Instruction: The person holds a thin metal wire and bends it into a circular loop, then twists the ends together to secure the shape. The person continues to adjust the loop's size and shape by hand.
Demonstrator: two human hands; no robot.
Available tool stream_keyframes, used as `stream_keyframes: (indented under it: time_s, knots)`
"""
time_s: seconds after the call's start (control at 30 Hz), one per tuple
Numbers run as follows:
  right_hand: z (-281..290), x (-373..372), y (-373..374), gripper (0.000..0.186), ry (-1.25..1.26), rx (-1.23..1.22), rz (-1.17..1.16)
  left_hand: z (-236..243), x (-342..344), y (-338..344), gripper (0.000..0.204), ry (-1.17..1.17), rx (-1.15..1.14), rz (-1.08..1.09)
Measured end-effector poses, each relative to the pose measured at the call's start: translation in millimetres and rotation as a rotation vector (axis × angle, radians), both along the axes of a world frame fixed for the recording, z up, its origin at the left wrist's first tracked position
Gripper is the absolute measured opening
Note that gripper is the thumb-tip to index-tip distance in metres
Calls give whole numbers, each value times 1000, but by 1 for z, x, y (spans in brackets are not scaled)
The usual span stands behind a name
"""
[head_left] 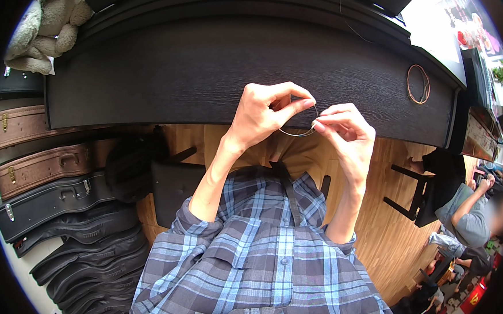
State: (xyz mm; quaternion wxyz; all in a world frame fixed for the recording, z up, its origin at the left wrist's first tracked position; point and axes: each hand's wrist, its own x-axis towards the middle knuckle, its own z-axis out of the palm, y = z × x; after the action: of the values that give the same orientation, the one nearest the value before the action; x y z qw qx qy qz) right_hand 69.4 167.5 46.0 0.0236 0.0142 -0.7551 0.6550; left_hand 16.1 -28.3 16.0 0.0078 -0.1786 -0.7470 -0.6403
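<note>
Between my two hands is a thin coiled wire, which looks like a guitar string [297, 136], in a small loop just off the near edge of a dark wood-grained top [171, 75]. The thumb and index finger of my left hand [260, 113] pinch it near its upper side. My right hand [345, 134] pinches the loop's right side between thumb and fingers. Farther right on the dark top lies a second coil, copper-coloured [428, 86], apart from both hands.
Brown and black instrument cases [45, 167] stand stacked along the left, with soft black bags [91, 264] below. A plush toy [48, 31] sits at the far left. At right are a black stool [417, 190] and a seated person [468, 218].
</note>
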Motion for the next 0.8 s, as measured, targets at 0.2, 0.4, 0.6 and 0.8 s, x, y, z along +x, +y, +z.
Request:
stream_keyframes:
  time_s: [0.2, 0.4, 0.6, 0.8]
  knots:
    - [1, -1, -10, 14, -167, -141, -15, -2, 1, 0, 10, 2, 41, -49]
    - [7, 1, -12, 10, -166, -108, -21, -4, 0, 0, 9, 9, 37, -65]
    - [12, -1, -13, 21, -179, 4, -56, -3, -2, 3, 16, 116, -46, -135]
    - [12, -5, -9, 34, -121, 121, -111, 5, -2, -1, 23, 170, -248, -223]
